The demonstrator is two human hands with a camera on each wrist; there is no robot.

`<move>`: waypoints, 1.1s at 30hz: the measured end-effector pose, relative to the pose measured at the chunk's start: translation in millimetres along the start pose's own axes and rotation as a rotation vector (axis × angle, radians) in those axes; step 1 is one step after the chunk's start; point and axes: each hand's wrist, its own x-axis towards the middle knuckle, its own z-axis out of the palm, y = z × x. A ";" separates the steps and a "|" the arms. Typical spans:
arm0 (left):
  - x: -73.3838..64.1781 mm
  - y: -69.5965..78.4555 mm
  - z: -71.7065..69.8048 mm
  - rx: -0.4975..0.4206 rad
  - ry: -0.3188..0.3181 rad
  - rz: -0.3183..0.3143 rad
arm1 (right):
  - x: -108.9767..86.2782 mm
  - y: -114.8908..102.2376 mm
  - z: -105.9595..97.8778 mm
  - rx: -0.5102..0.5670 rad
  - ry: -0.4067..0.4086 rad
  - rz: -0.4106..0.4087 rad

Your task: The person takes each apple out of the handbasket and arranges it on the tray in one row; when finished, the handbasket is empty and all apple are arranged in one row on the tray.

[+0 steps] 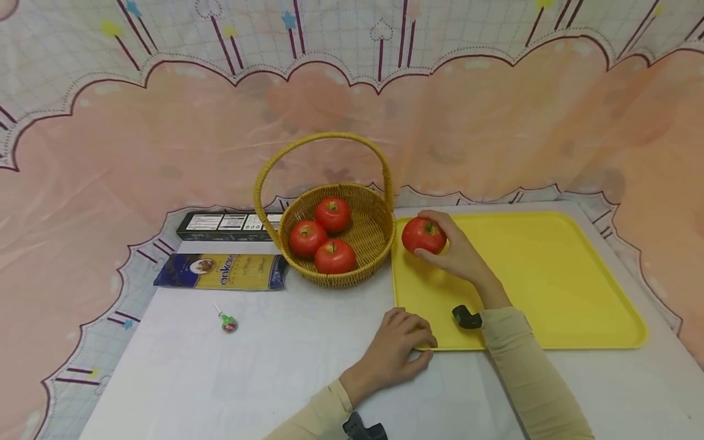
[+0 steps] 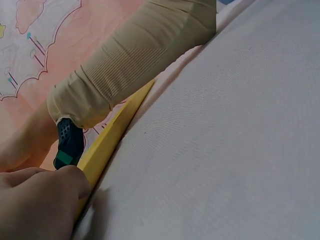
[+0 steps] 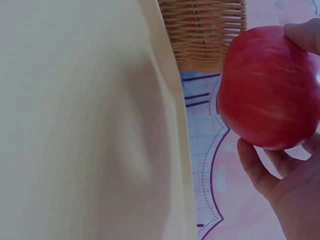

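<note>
My right hand point(image 1: 452, 252) holds a red apple point(image 1: 425, 236) above the left part of a yellow tray point(image 1: 550, 275). In the right wrist view, thumb and fingers curve around the apple point(image 3: 270, 90), which is clear of the tray's pale surface. My left hand point(image 1: 392, 348) is at the tray's near left corner, fingers bent over the rim and thumb outside it. The left wrist view shows its knuckles point(image 2: 45, 200) against the tray's edge point(image 2: 112, 137). Several inches left of the held apple, a wicker basket point(image 1: 376, 235) contains three red apples point(image 1: 333, 215).
A tall handle point(image 1: 321, 135) arches over the basket. Left of it lie a black box point(image 1: 231, 235) and a blue and yellow packet point(image 1: 220, 272). A green-wrapped lollipop point(image 1: 228, 323) lies nearer on the white table point(image 1: 264, 379). A patterned cloth point(image 1: 467, 134) hangs behind.
</note>
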 end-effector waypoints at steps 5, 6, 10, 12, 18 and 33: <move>-0.9 -0.6 1.5 -0.022 -0.020 -0.012 | 0.3 3.8 0.6 -0.030 0.008 -0.019; -0.6 -0.7 1.6 -0.018 -0.019 -0.008 | 0.6 4.9 0.8 -0.036 0.005 -0.020; 0.0 -1.4 0.9 0.007 -0.014 0.008 | 4.8 23.6 3.7 -0.045 -0.001 -0.011; -0.1 -1.7 0.7 0.009 -0.017 0.007 | 7.0 34.9 5.1 -0.046 -0.005 0.001; -0.1 -2.3 0.9 0.018 -0.020 0.005 | 8.1 53.9 4.5 -0.045 -0.006 0.026; -0.1 -2.9 1.7 0.024 -0.012 0.017 | 6.5 58.6 3.4 -0.041 -0.082 0.060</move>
